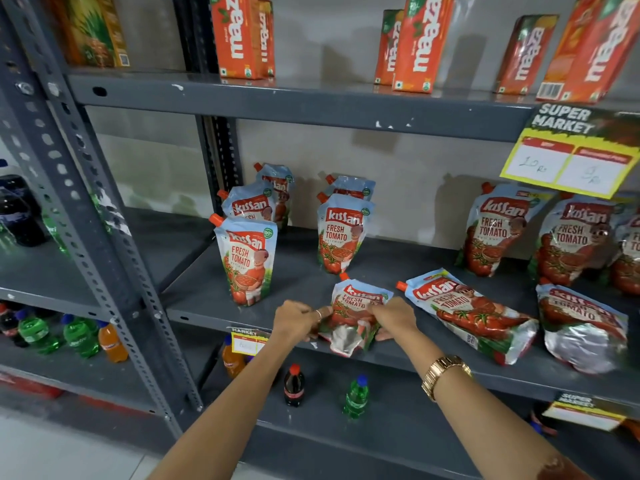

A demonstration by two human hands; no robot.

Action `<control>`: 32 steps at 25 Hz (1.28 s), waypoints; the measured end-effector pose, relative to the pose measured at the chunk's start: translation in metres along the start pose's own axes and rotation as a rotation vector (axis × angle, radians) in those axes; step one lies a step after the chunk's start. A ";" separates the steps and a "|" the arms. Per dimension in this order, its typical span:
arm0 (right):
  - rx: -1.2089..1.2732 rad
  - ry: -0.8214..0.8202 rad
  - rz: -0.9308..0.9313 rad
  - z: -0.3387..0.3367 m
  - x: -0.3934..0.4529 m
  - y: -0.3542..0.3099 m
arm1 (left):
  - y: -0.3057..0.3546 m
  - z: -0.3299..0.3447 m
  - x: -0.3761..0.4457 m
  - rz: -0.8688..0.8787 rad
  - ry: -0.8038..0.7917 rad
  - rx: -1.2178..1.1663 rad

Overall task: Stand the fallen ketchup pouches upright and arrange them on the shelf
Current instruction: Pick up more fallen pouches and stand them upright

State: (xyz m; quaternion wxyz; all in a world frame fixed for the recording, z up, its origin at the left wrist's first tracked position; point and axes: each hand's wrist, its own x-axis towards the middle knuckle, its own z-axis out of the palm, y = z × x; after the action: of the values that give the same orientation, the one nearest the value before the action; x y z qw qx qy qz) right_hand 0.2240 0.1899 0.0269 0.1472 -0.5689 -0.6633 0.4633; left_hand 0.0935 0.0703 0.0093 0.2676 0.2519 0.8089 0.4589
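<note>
Both hands grip one fallen Kissan ketchup pouch (358,306) at the front edge of the middle shelf (298,275), lower centre of the frame. The left hand (294,318) is closed on the pouch's left side and the right hand (394,315) on its right side. The silver base gusset faces the camera and overhangs the shelf lip; the orange spout points toward the back wall.

Risks, as judged: the pouch is soft and its base looks crumpled, so unless the gusset is spread flat it may slump again once released. Because it sits at the very lip, a slip could drop it onto the soft-drink bottles (294,384) on the shelf below. Swinging it upright near the front-left standing pouch (244,261) could knock that one over.

Count of pouches in view: five standing left of centre, in a column of three and a column of two; at least three standing or leaning at the right edge, where overlap prevents an exact count; three lying flat, namely the held one, a second pouch (474,313) just to its right, and a third pouch (581,323) at the far right.
</note>
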 end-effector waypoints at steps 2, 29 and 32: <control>0.270 -0.036 0.065 -0.001 0.005 0.009 | 0.007 0.012 -0.006 -0.110 -0.069 -0.120; 0.106 0.540 -0.236 -0.096 0.027 0.025 | 0.032 0.094 -0.032 -0.180 -0.033 -0.532; -0.041 0.560 -0.292 -0.120 0.022 0.032 | 0.040 0.114 -0.030 -0.249 -0.160 -0.533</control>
State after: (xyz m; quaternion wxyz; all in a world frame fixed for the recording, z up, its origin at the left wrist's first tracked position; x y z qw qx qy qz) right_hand 0.3240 0.2610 0.0578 0.3776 -0.5759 -0.6808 0.2493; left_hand 0.1975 0.1379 0.0007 0.4415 0.1070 0.6608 0.5975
